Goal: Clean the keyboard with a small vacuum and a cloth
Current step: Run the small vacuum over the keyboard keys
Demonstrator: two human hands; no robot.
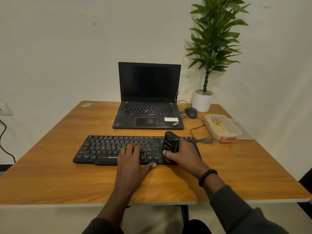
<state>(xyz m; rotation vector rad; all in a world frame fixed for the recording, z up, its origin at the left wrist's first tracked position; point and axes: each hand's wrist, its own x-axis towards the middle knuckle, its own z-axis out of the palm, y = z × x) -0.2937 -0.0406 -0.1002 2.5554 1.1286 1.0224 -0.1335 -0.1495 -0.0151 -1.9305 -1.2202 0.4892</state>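
On the wooden table (50, 166), the black keyboard (108, 147) lay with its long axis running left to right in front of the person, just short of the open laptop (148, 98). At its right end the right hand (184, 156) gripped the small black vacuum (171, 142), fingers curled round the body, set against the keys. The left hand (131, 159) rested with fingers straight on the middle keys, thumb off the near edge. The uncleaned stretch probably lay leftward, across the left hand. A yellowish cloth (218, 126) sat in the clear container (234, 132), nearer the right hand.
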